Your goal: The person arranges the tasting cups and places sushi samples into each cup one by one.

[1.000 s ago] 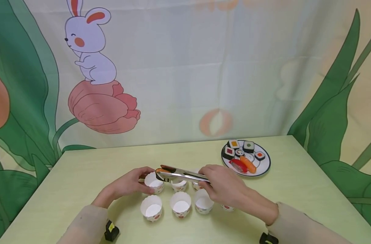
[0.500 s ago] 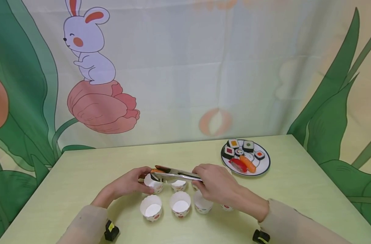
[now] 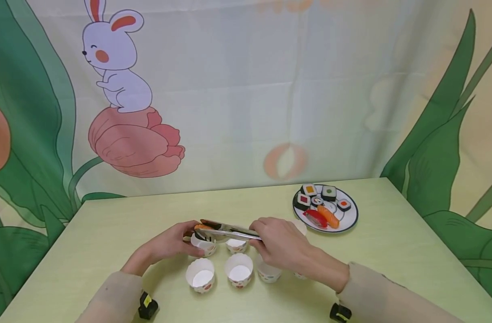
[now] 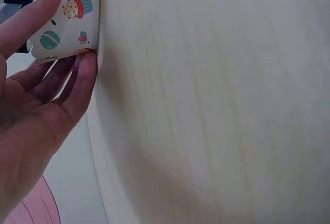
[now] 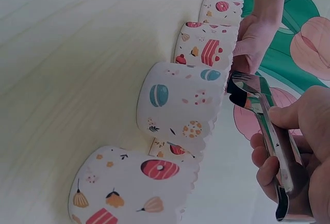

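Note:
My left hand (image 3: 169, 244) grips a white paper baking cup (image 3: 207, 249) at the left end of the back row, thumb on one side and fingers on the other. Cupcakes and macarons are printed on that cup's wall (image 4: 77, 30). My right hand (image 3: 280, 242) holds metal tongs (image 3: 238, 233) lying nearly level, their tips over the mouth of the gripped cup. Between the tips sits a small piece of sushi (image 3: 203, 227), orange and black, partly hidden by the metal. In the right wrist view the thumb presses along the tongs' upper arm (image 5: 268, 126).
More paper cups stand in two rows, such as the front left one (image 3: 200, 278) and its neighbour (image 3: 239, 271); my right hand partly covers others. A blue-rimmed white plate (image 3: 353, 220) with several sushi pieces stands at the back right. A printed curtain (image 3: 230, 112) hangs behind the table.
My right hand has moved left, bringing the tongs and the sushi from the right edge of the gripped cup to over its mouth. The left hand has stayed put.

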`<state>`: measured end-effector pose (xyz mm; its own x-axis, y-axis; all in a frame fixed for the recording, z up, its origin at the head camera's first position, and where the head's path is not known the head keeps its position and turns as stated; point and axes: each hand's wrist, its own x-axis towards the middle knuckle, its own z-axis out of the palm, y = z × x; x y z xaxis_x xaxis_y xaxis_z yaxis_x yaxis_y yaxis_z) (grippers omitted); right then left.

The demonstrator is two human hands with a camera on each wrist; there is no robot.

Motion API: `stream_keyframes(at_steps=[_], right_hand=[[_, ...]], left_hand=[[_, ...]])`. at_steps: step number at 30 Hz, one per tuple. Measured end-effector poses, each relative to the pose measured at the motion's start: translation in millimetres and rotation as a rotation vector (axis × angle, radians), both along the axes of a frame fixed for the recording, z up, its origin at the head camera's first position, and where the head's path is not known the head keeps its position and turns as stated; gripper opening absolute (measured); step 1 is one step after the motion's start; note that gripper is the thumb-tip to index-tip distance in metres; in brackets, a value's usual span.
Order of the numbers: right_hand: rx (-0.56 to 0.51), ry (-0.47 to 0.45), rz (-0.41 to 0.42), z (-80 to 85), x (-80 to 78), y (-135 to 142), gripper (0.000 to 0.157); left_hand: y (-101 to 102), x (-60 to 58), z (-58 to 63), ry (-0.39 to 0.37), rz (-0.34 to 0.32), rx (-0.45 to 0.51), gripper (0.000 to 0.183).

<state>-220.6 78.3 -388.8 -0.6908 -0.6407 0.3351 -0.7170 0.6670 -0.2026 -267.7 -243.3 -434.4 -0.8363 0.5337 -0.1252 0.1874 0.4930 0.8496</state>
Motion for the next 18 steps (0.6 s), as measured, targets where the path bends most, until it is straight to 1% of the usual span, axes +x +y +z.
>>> stream_keyframes(at_steps=[5, 11, 18], right_hand=[[0.014, -0.005, -0.001, -2.9, -0.8, -2.6, 0.019], [0.023, -0.005, -0.001, -4.7, -0.3, -4.9, 0.020], [0.026, 0.011, -0.001, -5.6, 0.1, -7.4, 0.021]], left_hand=[[0.1, 0.4, -0.7, 0.007, 0.000, -0.003, 0.059], [-0.7, 0.2, -1.2, -0.004, -0.017, 0.023, 0.058], [-1.4, 0.6, -1.8, -0.018, -0.006, 0.040, 0.059]])
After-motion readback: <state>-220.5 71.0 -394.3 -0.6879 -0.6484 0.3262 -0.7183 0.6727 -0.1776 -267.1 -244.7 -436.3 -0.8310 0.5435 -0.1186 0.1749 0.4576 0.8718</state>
